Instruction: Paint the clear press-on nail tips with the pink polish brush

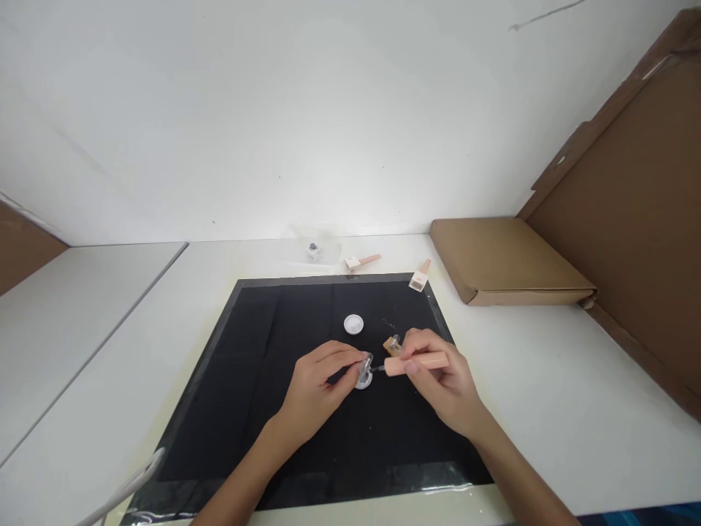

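Note:
My left hand (323, 383) pinches a small clear piece (366, 362) between thumb and fingertips, over a small round white dish (363, 382) on the black mat. In my right hand (441, 383) is a thick peach-coloured handle (419, 362), held lengthwise between thumb and fingers. Its thin dark tip (377, 369) points left and meets or nearly meets the clear piece; which of these I cannot tell. Just behind my right fingers lies a small tan block (390, 346) with a clear part beside it. A second round white dish (353, 324) sits farther back.
The black mat (230, 409) is taped to a white table. At its back edge lie two white square pieces with peach handles (353, 264) (419, 280), and a clear plastic bag (328, 252). A cardboard box (509, 256) stands right; a white cable (128, 486) lies front left.

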`<state>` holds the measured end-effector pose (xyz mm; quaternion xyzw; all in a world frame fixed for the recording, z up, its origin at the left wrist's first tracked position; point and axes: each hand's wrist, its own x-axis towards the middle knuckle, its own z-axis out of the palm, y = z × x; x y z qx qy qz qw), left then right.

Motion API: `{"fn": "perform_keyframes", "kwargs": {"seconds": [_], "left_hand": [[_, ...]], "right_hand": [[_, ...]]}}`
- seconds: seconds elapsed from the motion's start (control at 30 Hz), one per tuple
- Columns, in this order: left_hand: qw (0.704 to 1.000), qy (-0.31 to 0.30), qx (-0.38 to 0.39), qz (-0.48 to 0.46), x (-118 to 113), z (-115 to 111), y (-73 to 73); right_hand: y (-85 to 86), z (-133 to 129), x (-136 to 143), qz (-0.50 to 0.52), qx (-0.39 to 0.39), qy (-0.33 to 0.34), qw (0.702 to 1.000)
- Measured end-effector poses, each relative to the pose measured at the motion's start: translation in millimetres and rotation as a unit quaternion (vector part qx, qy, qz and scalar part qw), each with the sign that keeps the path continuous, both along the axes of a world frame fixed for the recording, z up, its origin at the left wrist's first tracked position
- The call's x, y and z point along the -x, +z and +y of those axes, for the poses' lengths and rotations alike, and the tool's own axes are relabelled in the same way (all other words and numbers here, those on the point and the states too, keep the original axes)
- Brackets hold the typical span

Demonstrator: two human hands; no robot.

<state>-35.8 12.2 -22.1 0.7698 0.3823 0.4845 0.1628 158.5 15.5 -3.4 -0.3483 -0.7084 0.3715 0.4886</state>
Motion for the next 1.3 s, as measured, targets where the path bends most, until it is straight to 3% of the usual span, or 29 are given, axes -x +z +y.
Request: {"fn": "perform_keyframes", "kwargs": {"seconds": [0.17,0.47,0.7,0.97,1.3], "left_hand": [[0.999,-0.011,-0.024,0.02,1,0,-3.4],[0.998,-0.028,-0.048,0.034,1,1,-5.5],[0.998,-0.022,-0.046,0.038,-2,0,-5.5],[0.997,-0.041,-0.039,0.045,-4,1,-9.1],[0.997,-0.052,-0.038,0.046,-7,2,-11.9]], "right_hand": [[3.4,-1,4,-0.049,0.017,0.047,0.998],[-0.4,3,0,-0.044,0.067,0.004,0.997],[1.6,5,-5,-0.018,0.017,-0.031,0.999],[4.7,4,-4,-0.045,-0.005,0.089,0.995],[1.3,5,-8,-0.051,0.045,0.038,0.997]]}}
